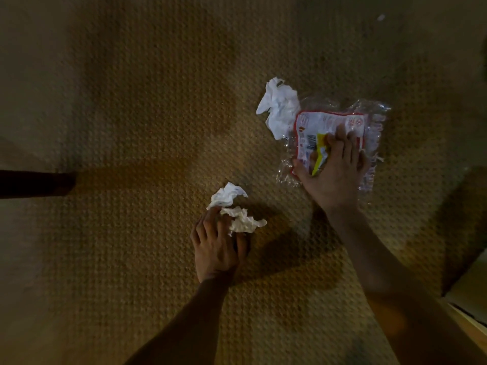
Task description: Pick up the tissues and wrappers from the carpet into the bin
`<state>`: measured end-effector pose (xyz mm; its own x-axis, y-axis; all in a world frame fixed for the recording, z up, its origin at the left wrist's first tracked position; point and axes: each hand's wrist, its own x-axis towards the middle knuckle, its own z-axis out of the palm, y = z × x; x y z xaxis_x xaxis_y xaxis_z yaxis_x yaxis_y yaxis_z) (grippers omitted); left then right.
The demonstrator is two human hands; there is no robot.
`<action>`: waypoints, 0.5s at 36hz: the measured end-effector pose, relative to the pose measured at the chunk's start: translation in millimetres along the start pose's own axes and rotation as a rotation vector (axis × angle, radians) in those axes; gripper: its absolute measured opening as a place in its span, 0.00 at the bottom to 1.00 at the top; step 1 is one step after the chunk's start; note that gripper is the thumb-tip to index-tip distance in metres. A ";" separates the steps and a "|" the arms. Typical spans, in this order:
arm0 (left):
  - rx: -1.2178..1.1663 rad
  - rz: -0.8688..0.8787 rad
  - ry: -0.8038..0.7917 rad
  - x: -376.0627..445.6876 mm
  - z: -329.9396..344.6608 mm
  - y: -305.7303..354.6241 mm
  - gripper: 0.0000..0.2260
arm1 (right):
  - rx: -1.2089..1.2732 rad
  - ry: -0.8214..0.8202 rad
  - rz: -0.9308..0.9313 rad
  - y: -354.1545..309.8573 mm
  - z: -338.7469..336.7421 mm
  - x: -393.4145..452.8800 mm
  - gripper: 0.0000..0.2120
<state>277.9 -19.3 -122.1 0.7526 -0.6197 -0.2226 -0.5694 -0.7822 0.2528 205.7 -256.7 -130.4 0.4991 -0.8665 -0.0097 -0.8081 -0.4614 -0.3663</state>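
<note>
At five o'clock on the carpet (131, 101), my left hand (217, 248) clutches a crumpled tissue (237, 209); my right hand (334, 175) grips the clear wrapper (340, 127) at three o'clock — a second tissue (278, 106) touching its edge could snag and drop. No bin in sight.

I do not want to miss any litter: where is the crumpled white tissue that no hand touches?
In the head view, the free crumpled white tissue lies right of centre on the tan woven carpet, against the upper-left edge of the clear plastic wrapper.
</note>
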 end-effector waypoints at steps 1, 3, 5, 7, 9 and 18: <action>-0.003 0.004 0.010 -0.3 0.8 -0.6 0.23 | 0.019 0.031 0.001 0.1 1.2 -2.3 0.39; 0.003 0.017 0.029 -1.4 2.8 -2.1 0.23 | 0.055 0.049 0.023 -0.1 1.8 -7.4 0.36; 0.012 0.027 0.047 -1.5 5.4 -3.8 0.23 | 0.093 0.047 0.028 -0.7 0.4 -11.5 0.33; 0.010 0.031 0.070 -1.4 7.4 -5.0 0.23 | 0.169 0.099 0.002 -1.4 -2.6 -14.0 0.26; 0.004 0.044 0.097 -2.1 9.1 -5.3 0.23 | 0.307 0.170 0.036 -4.7 -8.6 -16.9 0.19; -0.010 0.088 0.154 -3.0 11.9 -6.3 0.23 | 0.802 0.319 0.246 -7.3 -40.8 -30.7 0.27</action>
<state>275.3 -13.3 -134.3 0.7423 -0.6680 -0.0521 -0.6325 -0.7243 0.2745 183.5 -234.4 -89.4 0.1337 -0.9902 0.0415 -0.3593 -0.0875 -0.9291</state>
